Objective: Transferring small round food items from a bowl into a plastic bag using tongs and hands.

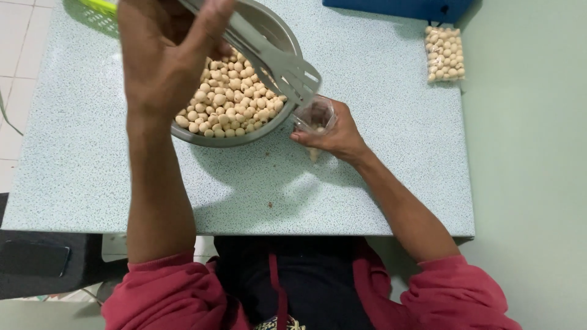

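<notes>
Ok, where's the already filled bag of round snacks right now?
In the head view, the filled bag lies flat at the table's far right corner, just below the blue object and well apart from the metal bowl and both hands.

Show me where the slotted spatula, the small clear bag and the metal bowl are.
slotted spatula (292, 72), head view, on its slotted blade.
small clear bag (315, 115), head view, on its open top.
metal bowl (269, 24), head view, on its bare inner wall.

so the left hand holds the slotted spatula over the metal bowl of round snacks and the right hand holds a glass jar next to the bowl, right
Not quite: the head view shows the right hand holding a small clear plastic bag, not a glass jar. The rest stands: the left hand holds the slotted spatula over the metal bowl.
</notes>
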